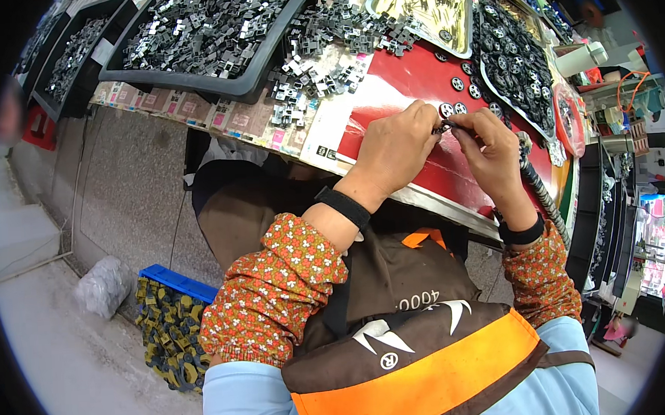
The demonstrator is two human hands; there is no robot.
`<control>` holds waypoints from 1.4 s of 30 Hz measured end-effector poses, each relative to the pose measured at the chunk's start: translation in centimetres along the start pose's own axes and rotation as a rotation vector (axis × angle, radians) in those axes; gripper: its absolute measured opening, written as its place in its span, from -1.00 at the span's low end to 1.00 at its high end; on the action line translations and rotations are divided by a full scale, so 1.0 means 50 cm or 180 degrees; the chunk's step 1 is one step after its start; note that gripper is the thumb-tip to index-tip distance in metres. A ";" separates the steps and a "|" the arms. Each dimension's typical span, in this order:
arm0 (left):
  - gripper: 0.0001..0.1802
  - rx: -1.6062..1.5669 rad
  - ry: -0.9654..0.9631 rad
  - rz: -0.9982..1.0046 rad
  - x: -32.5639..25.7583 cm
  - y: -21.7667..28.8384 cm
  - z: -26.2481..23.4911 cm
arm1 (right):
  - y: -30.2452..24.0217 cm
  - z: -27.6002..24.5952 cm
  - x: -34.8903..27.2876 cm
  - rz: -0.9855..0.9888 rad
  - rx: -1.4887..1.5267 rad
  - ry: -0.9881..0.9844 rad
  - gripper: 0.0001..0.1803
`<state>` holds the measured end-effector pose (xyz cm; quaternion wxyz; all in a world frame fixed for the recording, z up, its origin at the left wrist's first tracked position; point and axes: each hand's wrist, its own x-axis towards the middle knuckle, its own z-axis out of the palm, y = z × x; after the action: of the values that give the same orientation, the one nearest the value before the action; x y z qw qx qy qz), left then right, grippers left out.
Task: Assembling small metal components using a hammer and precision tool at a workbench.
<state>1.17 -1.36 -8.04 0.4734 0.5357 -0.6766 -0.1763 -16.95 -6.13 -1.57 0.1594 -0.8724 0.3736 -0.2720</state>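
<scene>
Over the red work surface [386, 92], my left hand [398, 145] and my right hand [491, 152] meet with their fingertips close together. Both pinch a small dark part [444, 127], mostly covered by the fingers, so its exact kind is hidden. Just beyond the fingertips lie small black spoked wheels [447, 110], with several more scattered further back. Left of my left hand, loose small black U-shaped pieces [293, 97] are spread over the table's edge.
A large black bin [254, 84] of black pieces stands at the far left. A tray of brass-coloured pins [423, 7] is at the back, with piled black wheels [517, 70] at right. A ribbed hose [540, 189] runs beside my right hand. Below left, a blue crate [175, 283] holds yellow-and-black parts.
</scene>
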 end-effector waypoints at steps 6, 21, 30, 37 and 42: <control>-0.80 -0.0049 0.0027 -0.0007 0.000 0.000 0.002 | -0.006 -0.001 -0.005 -0.0124 -0.0132 0.0036 -0.84; -0.81 -0.0003 -0.0057 -0.0047 0.001 0.000 0.001 | -0.012 0.001 -0.005 -0.0608 -0.0641 0.0136 -0.77; -0.78 0.0103 -0.0110 0.0038 0.001 -0.002 0.003 | -0.025 -0.004 -0.016 -0.1585 -0.2268 -0.0245 -0.51; -0.78 0.0044 -0.0158 -0.0033 0.009 -0.002 0.000 | -0.010 0.008 -0.016 -0.1623 -0.2248 -0.0225 -0.50; -0.77 0.0002 -0.0159 0.0000 0.005 -0.001 0.000 | -0.013 -0.009 -0.037 -0.0927 -0.1365 -0.0228 -0.54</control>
<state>1.19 -1.59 -7.98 0.4563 0.5312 -0.6883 -0.1894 -17.90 -4.36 -1.55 -0.0568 -0.9399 0.2873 -0.1756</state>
